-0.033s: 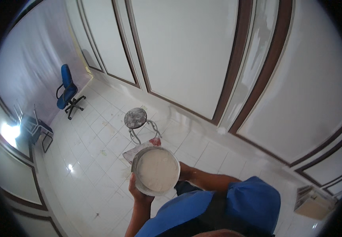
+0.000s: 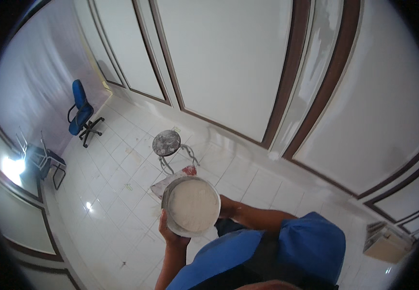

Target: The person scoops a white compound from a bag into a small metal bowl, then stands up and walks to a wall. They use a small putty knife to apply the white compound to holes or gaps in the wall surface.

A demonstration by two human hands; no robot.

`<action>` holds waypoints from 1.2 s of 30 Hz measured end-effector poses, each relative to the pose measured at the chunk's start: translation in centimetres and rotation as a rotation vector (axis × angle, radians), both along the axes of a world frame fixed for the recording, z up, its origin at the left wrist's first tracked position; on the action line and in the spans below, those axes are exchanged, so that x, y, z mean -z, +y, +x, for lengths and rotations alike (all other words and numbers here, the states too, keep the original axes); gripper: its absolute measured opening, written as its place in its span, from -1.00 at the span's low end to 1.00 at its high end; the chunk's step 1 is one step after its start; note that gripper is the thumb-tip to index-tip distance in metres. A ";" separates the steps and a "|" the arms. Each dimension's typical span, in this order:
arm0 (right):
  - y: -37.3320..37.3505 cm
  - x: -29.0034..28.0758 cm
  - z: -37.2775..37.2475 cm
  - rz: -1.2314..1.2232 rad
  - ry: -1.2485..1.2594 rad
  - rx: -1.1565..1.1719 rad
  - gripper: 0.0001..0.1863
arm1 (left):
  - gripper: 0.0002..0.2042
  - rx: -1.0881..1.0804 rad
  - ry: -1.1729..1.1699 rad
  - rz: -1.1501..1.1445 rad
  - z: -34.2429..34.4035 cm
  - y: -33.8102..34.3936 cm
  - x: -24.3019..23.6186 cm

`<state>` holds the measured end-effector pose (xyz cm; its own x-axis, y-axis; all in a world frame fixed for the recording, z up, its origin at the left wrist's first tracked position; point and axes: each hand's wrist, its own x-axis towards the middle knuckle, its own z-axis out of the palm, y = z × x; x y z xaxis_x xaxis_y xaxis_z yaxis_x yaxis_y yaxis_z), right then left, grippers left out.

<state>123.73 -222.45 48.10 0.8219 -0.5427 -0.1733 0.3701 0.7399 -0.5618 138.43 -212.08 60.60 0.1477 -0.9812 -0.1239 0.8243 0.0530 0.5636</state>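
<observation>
I hold a round, pale bucket (image 2: 192, 205) filled with off-white powder or paste with a fairly level surface. My left hand (image 2: 170, 227) grips its left side, thumb against the outer wall. Around the right side is my right hand (image 2: 228, 208), its fingers largely hidden by the bucket. Just beyond the bucket, a dusty round stool (image 2: 166, 141) with curved metal legs stands by a stained red-and-white sack (image 2: 188, 171) lying on the tiles.
A blue swivel chair (image 2: 81, 113) stands at back left, with piled metal-framed chairs (image 2: 45, 159) left of it. Panelled walls (image 2: 224, 63) with brown trim surround the tiled floor (image 2: 103, 188); a pale sheet (image 2: 40, 58) hangs left. Flat boards or cartons (image 2: 383, 244) lie lower right.
The view has shifted very slightly, and the bucket in my hands sits a few pixels higher in it. My hold looks the same.
</observation>
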 end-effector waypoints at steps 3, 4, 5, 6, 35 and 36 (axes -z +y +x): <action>-4.4 1.0 3.8 0.062 -0.049 0.000 -0.57 | -0.41 -0.011 -0.052 0.046 3.7 -4.3 0.7; -5.9 0.7 4.6 -0.215 0.030 0.006 -0.56 | -0.42 -0.021 -0.065 0.056 4.7 -5.7 0.6; -7.0 0.0 5.2 -0.346 0.077 -0.007 -0.56 | -0.42 -0.023 -0.064 0.090 5.6 -6.8 0.2; -7.6 -0.6 5.7 -0.461 0.121 -0.007 -0.56 | -0.40 0.018 -0.047 0.113 6.5 -7.9 -0.4; -26.2 -2.2 26.2 -0.034 0.071 0.591 -0.69 | -0.36 0.405 -0.045 0.105 31.6 -37.1 -0.6; -25.8 -4.5 25.8 -0.040 0.123 0.583 -0.68 | -0.37 0.404 -0.071 0.114 31.9 -37.8 -0.5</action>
